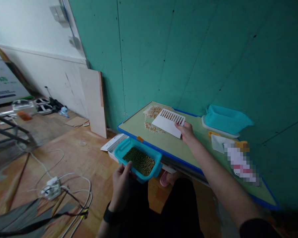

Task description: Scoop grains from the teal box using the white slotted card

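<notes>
My left hand [121,185] grips the near rim of a teal plastic box [123,147] filled with green beans [139,161], held just below the table's blue front edge [151,144]. My right hand [186,131] pinches a corner of a white slotted scraper card [168,122] that lies flat on the greenish tabletop [169,142]. Pale yellow beans [152,112] are scattered in a pile to the left of the card, at the table's far left corner.
A second teal box [225,119] sits on a white lid at the back right of the table, against the green wall. A white card and blurred packet [240,162] lie to the right. Cables and a power strip [52,188] lie on the wooden floor at left.
</notes>
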Demonstrator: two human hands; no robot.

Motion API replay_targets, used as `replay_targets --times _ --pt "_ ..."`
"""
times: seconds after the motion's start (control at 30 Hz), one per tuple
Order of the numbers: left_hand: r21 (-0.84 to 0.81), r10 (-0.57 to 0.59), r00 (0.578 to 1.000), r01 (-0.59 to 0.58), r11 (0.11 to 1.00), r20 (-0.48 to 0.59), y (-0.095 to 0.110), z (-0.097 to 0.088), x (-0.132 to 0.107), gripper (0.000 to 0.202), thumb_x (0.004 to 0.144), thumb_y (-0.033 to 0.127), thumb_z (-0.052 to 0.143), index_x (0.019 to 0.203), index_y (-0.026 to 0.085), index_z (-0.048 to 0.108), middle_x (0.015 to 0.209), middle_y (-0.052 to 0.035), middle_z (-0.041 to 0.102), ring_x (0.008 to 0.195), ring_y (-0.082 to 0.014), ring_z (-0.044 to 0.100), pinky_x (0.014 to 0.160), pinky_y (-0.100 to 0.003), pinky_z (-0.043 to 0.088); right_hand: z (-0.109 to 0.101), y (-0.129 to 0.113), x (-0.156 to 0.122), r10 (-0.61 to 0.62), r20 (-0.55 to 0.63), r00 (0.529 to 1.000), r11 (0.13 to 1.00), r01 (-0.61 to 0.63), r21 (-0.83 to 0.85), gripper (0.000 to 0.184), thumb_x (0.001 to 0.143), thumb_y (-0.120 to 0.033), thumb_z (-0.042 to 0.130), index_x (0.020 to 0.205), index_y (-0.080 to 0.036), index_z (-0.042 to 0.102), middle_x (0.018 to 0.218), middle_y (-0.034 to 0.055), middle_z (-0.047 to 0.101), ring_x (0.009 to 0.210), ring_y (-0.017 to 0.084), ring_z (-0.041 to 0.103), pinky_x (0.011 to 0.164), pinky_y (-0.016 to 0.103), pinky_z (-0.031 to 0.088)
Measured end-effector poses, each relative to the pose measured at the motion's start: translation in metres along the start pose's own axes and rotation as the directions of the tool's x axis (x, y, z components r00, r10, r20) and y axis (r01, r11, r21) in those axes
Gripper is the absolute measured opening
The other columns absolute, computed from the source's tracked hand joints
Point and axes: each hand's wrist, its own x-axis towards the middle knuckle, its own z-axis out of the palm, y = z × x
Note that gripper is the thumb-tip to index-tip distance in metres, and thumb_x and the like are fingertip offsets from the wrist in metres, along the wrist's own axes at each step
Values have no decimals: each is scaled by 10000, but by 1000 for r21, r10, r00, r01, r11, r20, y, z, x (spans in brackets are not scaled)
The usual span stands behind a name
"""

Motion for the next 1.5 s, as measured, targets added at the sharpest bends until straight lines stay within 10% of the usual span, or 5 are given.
replay_targets --times 1.5 --pt "-28 5 989 -1 1000 150 10 17 -11 472 714 613 812 659 193 602 529 24 617 470 -128 543 486 -230 408 9 -2 -6 37 220 975 998 -46 34 460 531 -443 874 847 -166 687 737 45 733 720 239 701 669 344 551"
